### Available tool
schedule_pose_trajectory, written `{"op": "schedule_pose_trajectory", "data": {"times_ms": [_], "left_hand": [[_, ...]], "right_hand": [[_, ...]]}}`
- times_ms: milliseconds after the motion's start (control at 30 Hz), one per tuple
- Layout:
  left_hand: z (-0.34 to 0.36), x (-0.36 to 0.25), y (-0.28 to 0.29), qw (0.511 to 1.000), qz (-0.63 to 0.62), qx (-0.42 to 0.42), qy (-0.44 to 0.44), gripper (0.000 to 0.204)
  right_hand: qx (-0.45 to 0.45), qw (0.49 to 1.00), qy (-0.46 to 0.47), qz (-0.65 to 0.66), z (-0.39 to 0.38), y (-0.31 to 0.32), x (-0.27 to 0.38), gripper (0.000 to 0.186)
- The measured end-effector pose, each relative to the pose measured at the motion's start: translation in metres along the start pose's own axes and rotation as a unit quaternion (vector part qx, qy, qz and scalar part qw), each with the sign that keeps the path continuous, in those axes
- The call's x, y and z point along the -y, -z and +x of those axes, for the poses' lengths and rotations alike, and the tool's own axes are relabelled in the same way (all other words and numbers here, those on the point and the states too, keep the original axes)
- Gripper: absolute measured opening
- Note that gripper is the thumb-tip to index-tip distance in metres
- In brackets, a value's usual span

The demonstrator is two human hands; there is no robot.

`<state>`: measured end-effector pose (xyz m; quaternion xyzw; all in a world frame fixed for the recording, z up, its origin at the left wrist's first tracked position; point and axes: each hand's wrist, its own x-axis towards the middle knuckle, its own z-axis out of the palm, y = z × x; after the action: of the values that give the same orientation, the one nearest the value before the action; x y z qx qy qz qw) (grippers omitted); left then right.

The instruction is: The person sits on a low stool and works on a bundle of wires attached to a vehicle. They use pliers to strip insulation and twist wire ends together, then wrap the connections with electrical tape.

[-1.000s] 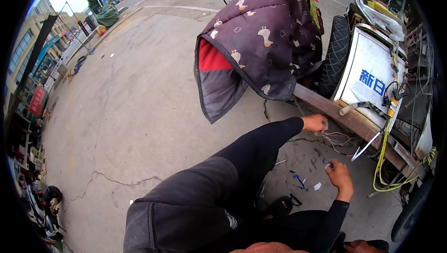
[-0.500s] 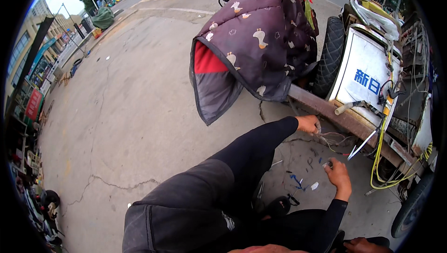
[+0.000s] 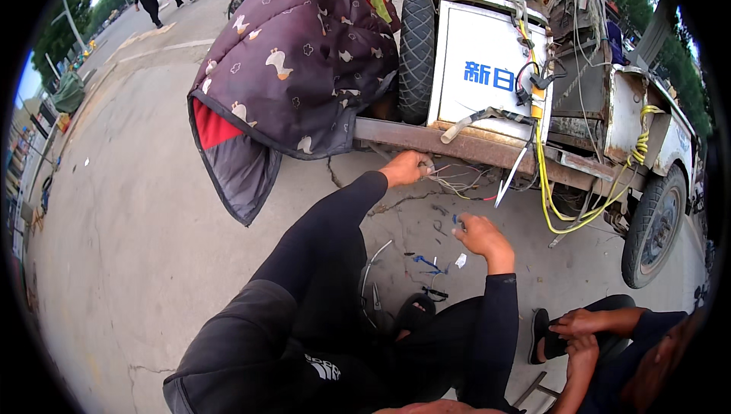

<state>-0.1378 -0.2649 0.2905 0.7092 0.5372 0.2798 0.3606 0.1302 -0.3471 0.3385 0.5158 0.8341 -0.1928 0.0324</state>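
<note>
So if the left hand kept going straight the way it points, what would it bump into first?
Probably the rusty frame rail of the cart: the left hand, pinching thin wires, points up toward it. Depth is hard to judge, so it might pass just beneath.

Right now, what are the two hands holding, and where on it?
The left hand pinches a bundle of thin wires at its near end, below the rusty frame rail. The right hand grips something small; what it is cannot be told.

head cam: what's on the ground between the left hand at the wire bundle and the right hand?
In the head view, between the left hand holding the thin wires and the right hand lies cracked concrete with a few small dark scraps; nothing larger.
</note>
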Motion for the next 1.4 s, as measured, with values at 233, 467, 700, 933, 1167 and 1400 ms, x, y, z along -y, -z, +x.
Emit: {"op": "schedule_pose_trajectory", "data": {"times_ms": [233,467,700,933,1167,1400], "left_hand": [[0.018,-0.02,-0.025,0.997,0.034,-0.03,-0.065,0.021],[0.024,0.004,-0.024,0.992,0.082,-0.07,-0.071,0.026],[0.029,0.0,-0.03,1.0,-0.031,0.006,-0.002,0.021],[0.035,0.005,-0.029,0.997,-0.067,0.037,0.0,0.025],[0.037,0.012,-0.023,0.992,-0.114,0.039,0.043,0.023],[0.05,0.01,-0.034,0.99,-0.117,0.066,0.052,0.031]], "right_hand": [[0.013,0.999,-0.03,-0.013,-0.015,0.014,-0.012,0.036],[0.008,1.0,-0.003,-0.009,-0.001,0.005,-0.012,0.036],[0.047,0.998,-0.036,-0.025,0.004,0.013,-0.016,0.036],[0.045,0.998,-0.033,-0.02,0.01,0.014,-0.016,0.036],[0.034,0.999,-0.012,-0.01,0.022,0.013,-0.011,0.038],[-0.015,1.0,-0.005,-0.008,0.019,0.009,-0.03,0.033]]}}
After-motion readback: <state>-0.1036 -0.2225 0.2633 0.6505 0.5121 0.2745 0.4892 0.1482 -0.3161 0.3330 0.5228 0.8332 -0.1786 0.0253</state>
